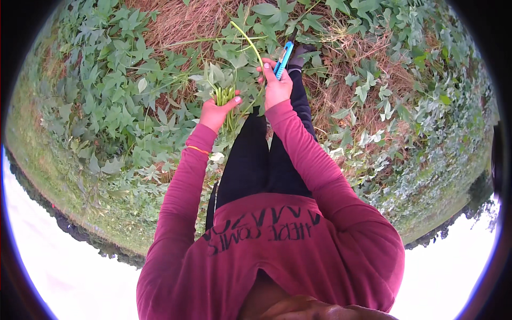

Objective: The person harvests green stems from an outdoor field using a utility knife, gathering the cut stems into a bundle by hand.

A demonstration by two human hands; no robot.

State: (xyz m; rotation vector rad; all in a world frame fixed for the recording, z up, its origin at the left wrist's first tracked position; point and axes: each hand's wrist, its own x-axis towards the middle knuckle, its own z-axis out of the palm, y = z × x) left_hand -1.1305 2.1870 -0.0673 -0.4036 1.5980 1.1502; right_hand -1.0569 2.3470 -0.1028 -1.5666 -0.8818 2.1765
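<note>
My left hand (214,113) is closed round a bunch of green stems (224,96), their cut ends grouped above the fingers and some leaves by them. To its right, my right hand (277,88) grips a blue utility knife (284,60), which points up and away from me. A long pale-green stem (248,40) also runs from the fingers of my right hand, curving up to the left. The two hands are a little apart, over the leafy vines. Part of the bunch below my left hand is hidden by the hand.
Lobed green vines (114,80) spread over the ground on both sides. Dry brown grass (186,24) shows at the top and another patch (341,58) to the right. My legs in black trousers (245,160) stand among the vines, a shoe (304,50) beyond the knife.
</note>
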